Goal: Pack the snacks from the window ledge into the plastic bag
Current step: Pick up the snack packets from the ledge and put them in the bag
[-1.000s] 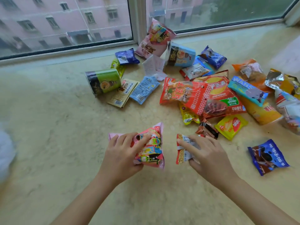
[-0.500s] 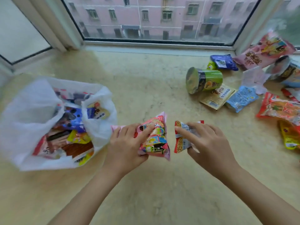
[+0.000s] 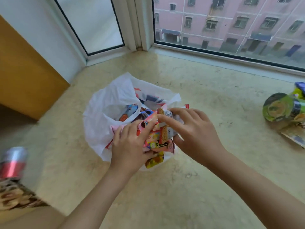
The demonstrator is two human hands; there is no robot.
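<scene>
A white plastic bag [image 3: 105,116] lies open on the marble window ledge [image 3: 214,103], with several snack packets showing inside its mouth. My left hand [image 3: 130,146] grips a pink snack packet [image 3: 152,136] right over the bag's opening. My right hand [image 3: 194,133] pinches a small orange-and-white snack packet [image 3: 165,126] beside the pink one, also above the bag. The two packets touch each other. A yellow packet [image 3: 155,161] pokes out at the bag's near edge.
A green cup-shaped snack tub [image 3: 283,108] lies on its side at the right edge, with flat packets under and behind it. A red-and-silver can [image 3: 13,161] stands at the far left. A yellow panel [image 3: 24,71] borders the ledge at left.
Both hands have carried their packets left, from beside the bag to over its opening. The view has swung left, so the snack pile has mostly left the frame.
</scene>
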